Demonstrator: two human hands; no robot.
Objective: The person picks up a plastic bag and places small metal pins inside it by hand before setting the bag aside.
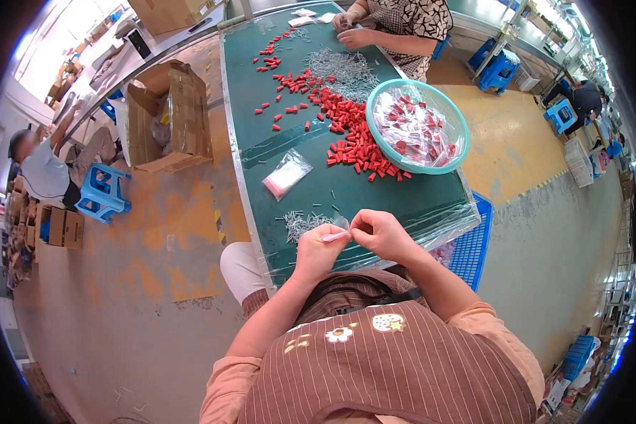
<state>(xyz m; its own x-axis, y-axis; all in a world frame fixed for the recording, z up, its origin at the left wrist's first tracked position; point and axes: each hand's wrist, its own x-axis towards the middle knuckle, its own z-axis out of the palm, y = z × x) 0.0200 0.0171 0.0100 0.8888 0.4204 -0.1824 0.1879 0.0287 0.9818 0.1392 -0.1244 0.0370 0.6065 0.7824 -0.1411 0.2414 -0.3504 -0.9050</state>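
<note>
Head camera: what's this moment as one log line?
left grip: holds packet; right grip: at packet's edge; red pieces: heaped beside basket

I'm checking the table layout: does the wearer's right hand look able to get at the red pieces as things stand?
Probably yes: bare table lies between the right hand and the nearest red pieces, though it seems busy at the small bag in the left hand.

Worn yellow paint (516, 134) patches the grey floor (120, 339); blue stools (106, 173) stand either side; light (56, 42) glares upper left.
</note>
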